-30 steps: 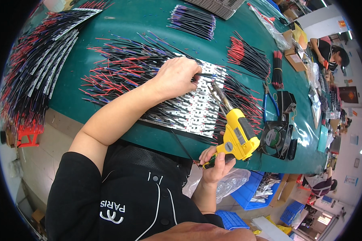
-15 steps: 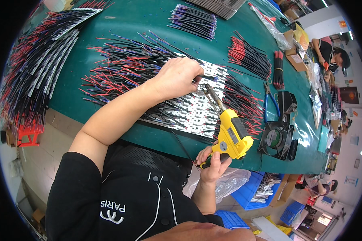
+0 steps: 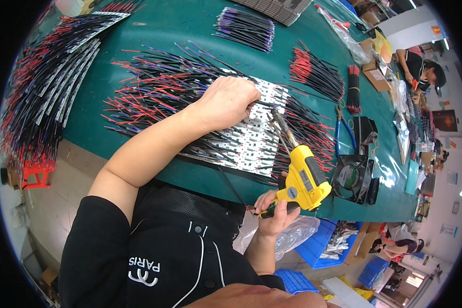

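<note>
A yellow soldering gun (image 3: pixel 304 179) with a long metal tip is gripped by its handle in my right hand (image 3: pixel 275 215), near the table's front edge. Its tip points up and left, close to the white circuit-board panel (image 3: pixel 254 160). Over that panel my left hand (image 3: pixel 230 101) is closed, fingers pinched on a dark wire (image 3: pixel 266 104) whose end reaches toward the tip. Whether the tip touches the wire or the board, I cannot tell. Many black, red and blue wires (image 3: pixel 151 92) spread from the panel to the left, and more black-and-red wires (image 3: pixel 307 126) to the right.
Wired panels (image 3: pixel 61 77) are piled at the left. Wire bundles (image 3: pixel 244 30) (image 3: pixel 317 72) lie farther back. Blue-handled pliers (image 3: pixel 345 131) and a black fan (image 3: pixel 350 177) are at the right. A blue crate (image 3: pixel 313 256) stands below the table edge. Another person (image 3: pixel 418 69) works at the far right.
The soldering gun has shifted slightly right and down with my right hand, its tip drawing away from my left fingers. My left hand has moved slightly down.
</note>
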{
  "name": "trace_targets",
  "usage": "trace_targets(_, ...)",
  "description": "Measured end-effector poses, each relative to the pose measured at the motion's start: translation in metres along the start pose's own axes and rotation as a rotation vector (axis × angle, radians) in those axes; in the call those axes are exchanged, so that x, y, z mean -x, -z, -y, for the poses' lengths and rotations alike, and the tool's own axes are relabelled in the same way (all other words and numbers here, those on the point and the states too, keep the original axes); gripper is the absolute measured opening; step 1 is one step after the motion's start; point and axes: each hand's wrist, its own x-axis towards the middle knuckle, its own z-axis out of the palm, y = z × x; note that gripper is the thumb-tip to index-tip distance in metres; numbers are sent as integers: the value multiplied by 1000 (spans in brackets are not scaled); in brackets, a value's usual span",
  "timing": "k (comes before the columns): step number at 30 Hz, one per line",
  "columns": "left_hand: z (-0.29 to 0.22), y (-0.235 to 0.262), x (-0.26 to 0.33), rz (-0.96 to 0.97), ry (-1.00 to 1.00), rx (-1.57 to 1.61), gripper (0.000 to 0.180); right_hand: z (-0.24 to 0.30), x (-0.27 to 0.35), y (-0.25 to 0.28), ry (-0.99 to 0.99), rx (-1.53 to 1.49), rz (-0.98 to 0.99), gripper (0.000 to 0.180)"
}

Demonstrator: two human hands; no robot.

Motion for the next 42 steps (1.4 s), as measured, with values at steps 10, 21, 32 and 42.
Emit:
trace_targets(10, 7, 4, 0, -38, -40, 140, 13, 4, -2, -7, 22, 5, -82, 55)
trace_targets(21, 7, 7, 6, -37, -1, 83, 19, -4, 3, -7, 21, 11, -60, 38)
trace_targets(32, 5, -1, 4, -46, 102, 97, 15, -9, 1, -8, -5, 63, -61, 31)
trace_targets(42, 3, -2, 4, -62, 90, 90, 14, -12, 5, -6, -48, 22, -34, 28)
